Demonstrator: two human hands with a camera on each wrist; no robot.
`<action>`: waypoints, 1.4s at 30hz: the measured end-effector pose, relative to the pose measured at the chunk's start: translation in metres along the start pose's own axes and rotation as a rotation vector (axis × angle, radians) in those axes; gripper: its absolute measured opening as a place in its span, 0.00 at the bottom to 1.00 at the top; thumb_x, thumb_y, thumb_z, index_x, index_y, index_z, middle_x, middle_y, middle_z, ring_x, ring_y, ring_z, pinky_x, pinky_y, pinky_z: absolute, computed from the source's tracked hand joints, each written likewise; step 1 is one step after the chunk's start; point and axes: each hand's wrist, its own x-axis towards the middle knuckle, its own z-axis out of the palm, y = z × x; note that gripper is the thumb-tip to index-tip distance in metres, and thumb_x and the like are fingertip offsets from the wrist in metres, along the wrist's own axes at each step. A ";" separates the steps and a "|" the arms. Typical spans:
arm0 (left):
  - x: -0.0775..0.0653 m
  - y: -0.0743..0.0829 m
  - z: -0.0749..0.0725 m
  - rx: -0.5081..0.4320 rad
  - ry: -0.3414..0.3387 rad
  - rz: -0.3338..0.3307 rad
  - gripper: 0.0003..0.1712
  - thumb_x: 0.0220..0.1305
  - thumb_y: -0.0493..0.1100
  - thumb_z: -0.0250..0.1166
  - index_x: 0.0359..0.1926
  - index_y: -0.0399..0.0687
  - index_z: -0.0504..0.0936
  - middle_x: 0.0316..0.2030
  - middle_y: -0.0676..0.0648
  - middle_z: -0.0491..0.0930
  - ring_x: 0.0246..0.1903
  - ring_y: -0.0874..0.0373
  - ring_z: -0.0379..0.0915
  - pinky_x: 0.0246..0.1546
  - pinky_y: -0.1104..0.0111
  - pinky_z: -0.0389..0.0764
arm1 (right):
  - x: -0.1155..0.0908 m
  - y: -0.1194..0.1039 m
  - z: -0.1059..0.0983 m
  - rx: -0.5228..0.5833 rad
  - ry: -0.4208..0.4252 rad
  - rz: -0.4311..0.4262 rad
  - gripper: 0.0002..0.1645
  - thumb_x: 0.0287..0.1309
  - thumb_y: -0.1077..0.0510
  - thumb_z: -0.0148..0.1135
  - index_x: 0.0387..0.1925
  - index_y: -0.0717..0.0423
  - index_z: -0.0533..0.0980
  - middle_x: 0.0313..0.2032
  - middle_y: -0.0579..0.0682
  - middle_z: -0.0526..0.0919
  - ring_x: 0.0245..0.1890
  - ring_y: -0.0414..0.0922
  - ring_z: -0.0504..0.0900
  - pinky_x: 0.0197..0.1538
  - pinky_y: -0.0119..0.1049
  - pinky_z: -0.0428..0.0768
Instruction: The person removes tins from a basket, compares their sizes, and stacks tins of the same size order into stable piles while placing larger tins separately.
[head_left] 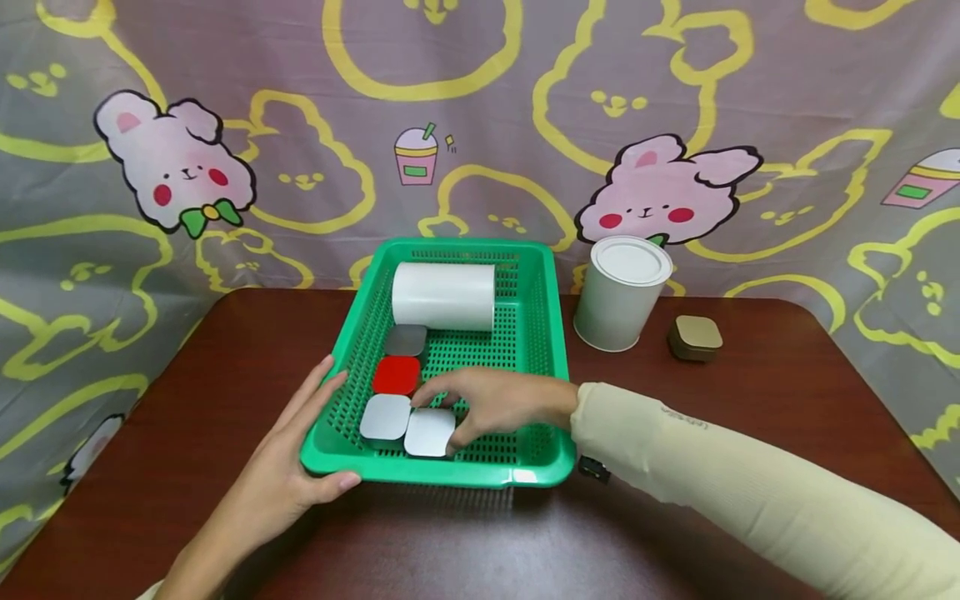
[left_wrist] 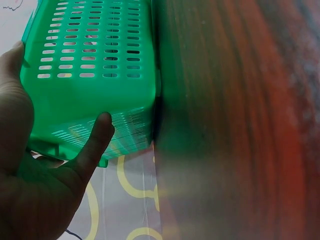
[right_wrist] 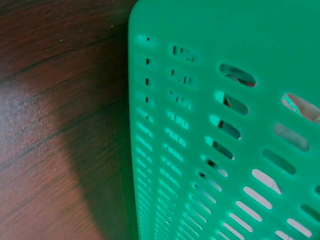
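A green plastic basket (head_left: 450,475) stands on the table. My left hand (head_left: 288,458) touches its near left corner, thumb at the front rim and straight fingers along the left side; the left wrist view shows the hand (left_wrist: 55,170) against the perforated wall. Inside the basket, my right hand (head_left: 495,404) pinches a small white-topped rounded square box (head_left: 430,432) between fingers and thumb. Beside that lies a light grey-topped box (head_left: 386,417), then a red-topped one (head_left: 397,375) and a dark grey one (head_left: 407,340). A white cylinder (head_left: 446,296) lies sideways behind them. The basket wall (right_wrist: 200,30) fills much of the right wrist view.
Right of the basket, a white lidded can (head_left: 624,292) stands upright on the brown table (head_left: 750,400). A gold-topped rounded box (head_left: 695,337) sits farther right. A patterned curtain (head_left: 480,125) hangs behind the table.
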 end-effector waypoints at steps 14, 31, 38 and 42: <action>-0.001 0.000 0.000 0.033 0.017 0.002 0.62 0.41 0.47 0.82 0.76 0.64 0.56 0.78 0.57 0.46 0.70 0.67 0.49 0.58 0.78 0.62 | 0.006 0.003 0.007 -0.162 -0.013 -0.006 0.36 0.52 0.57 0.74 0.63 0.45 0.72 0.55 0.39 0.76 0.50 0.38 0.73 0.53 0.30 0.75; 0.000 0.000 0.001 -0.005 0.004 0.004 0.62 0.42 0.47 0.81 0.76 0.63 0.55 0.78 0.57 0.45 0.72 0.62 0.49 0.55 0.38 0.66 | 0.005 0.002 0.007 -0.184 0.008 0.032 0.36 0.54 0.54 0.73 0.65 0.46 0.71 0.51 0.39 0.77 0.48 0.38 0.73 0.50 0.30 0.74; -0.001 0.000 0.002 0.018 0.007 -0.005 0.62 0.42 0.48 0.81 0.76 0.63 0.55 0.78 0.57 0.44 0.71 0.62 0.50 0.55 0.41 0.68 | 0.005 0.002 0.006 -0.193 0.007 0.010 0.33 0.55 0.58 0.71 0.63 0.49 0.73 0.49 0.40 0.79 0.44 0.39 0.76 0.45 0.29 0.76; 0.000 0.000 0.002 0.004 0.002 -0.006 0.62 0.43 0.48 0.81 0.76 0.63 0.55 0.78 0.57 0.44 0.71 0.59 0.50 0.55 0.39 0.67 | 0.004 0.002 0.005 -0.191 0.009 -0.008 0.31 0.55 0.61 0.69 0.62 0.51 0.74 0.50 0.42 0.80 0.43 0.40 0.76 0.44 0.29 0.76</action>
